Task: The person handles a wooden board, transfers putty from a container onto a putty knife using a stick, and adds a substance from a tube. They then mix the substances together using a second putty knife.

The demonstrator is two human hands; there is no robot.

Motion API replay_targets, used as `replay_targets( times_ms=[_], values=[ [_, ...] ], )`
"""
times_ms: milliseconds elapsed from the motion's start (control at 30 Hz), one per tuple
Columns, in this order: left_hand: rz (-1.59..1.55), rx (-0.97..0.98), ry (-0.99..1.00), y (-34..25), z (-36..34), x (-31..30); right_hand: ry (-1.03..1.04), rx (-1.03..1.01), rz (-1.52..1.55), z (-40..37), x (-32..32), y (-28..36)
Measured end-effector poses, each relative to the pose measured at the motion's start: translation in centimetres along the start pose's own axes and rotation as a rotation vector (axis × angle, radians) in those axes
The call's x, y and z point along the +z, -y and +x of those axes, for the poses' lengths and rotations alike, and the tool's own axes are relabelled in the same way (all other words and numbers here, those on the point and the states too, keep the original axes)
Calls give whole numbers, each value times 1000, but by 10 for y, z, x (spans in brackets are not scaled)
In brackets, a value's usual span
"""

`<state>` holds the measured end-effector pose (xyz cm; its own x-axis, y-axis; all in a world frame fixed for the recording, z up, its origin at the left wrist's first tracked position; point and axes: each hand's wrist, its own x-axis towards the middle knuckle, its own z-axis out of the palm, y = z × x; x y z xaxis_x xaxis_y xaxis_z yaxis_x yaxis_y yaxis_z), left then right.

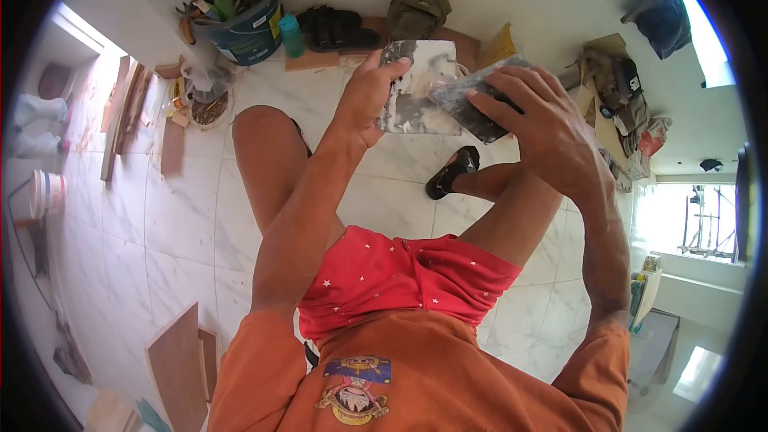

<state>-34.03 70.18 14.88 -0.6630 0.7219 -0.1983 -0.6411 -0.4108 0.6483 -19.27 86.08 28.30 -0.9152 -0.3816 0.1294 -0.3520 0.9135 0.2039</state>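
Note:
My left hand (370, 96) grips the left edge of a flat rectangular plate (432, 100), its face blotched white, grey and black. The thumb lies over the plate's upper left part. Wrapped round a dark, flat block in clear plastic (472, 104) is my right hand (544, 116), seen from its back. The plastic-covered block is tilted and overlaps the right side of the plate. Whether the two touch, I cannot tell. Both things are held up in front of me, above the tiled floor (384, 200).
A dark bucket (244, 36) of items, a teal bottle (290, 36), black sandals (332, 30) and a green backpack (418, 12) stand along the wall. Wood strips (120, 120) lie at left, boards (178, 368) at lower left, bags (612, 88) at right.

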Motion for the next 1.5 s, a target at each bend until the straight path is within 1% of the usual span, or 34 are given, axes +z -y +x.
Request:
replay_targets(
  times_ms=[100,200,300,333,433,533,633,733,833,867,1000,1100,1200,1333,1433,1500],
  values=[
    [-26,-8,-1,2,-1,-4,-35,2,-137,-5,-5,-12],
    [-40,-13,9,0,-1,0,-59,46,17,-5,-3,-2],
    [-47,-9,-4,-1,-2,2,-9,39,-11,-8,-3,-4],
    [-51,3,1,-1,-3,1,-67,34,-23,-8,-7,-5],
    [-37,21,2,2,0,0,-25,7,-25,-5,-8,-2],
    [16,55,-23,2,1,1,9,21,-24,-7,-8,-5],
    [69,80,-35,2,-5,6,-46,51,-142,-3,-6,-6],
    [119,112,-32,4,-1,5,38,-13,-18,-3,1,-6],
    [153,125,-46,7,-3,2,31,-9,-160,-3,-17,-13],
    [164,121,-41,6,-2,4,35,33,-188,-1,-17,-10],
    [225,149,-79,5,-4,9,73,-14,-19,-3,3,-6],
    [247,144,-127,8,-4,5,50,31,-57,-5,-13,-9],
    [233,156,-96,8,-2,9,13,50,-76,-3,1,-7],
    [236,160,-132,2,-7,11,44,33,-32,-13,-1,-15],
    [273,174,-121,8,-5,11,-5,86,-114,-5,-2,-11],
    [270,198,-112,10,-2,10,20,97,-36,-3,1,-4]
  ],
)
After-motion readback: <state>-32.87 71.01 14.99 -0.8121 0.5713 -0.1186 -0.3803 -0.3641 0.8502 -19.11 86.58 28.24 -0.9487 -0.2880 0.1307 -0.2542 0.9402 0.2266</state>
